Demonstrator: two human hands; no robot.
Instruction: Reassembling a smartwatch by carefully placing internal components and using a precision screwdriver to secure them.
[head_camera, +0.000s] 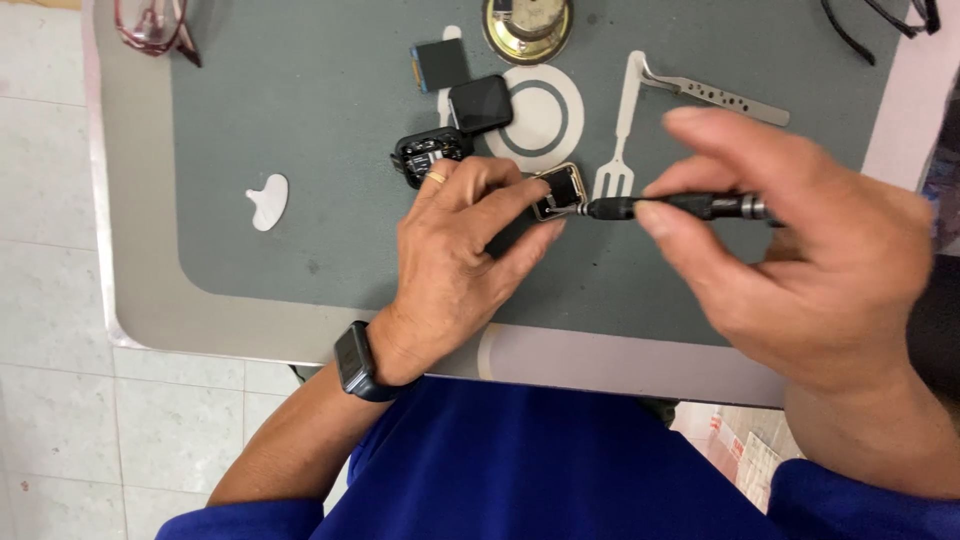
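Head view: the left hand (455, 262) is pinching a small square watch case (560, 190) between its fingertips, pinning it to the grey mat (300, 120). The right hand (800, 250) is gripping a black precision screwdriver (690, 207), its long axis running horizontally, tip pointing left and meeting the case's right edge. The case is lying just left of the right hand's fingertips. The contact point is too small to resolve; the driver's rear is hidden behind the fingers.

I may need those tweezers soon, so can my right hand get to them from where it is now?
Probably yes: the tweezers lie uncovered just beyond the right hand, though it holds the screwdriver.
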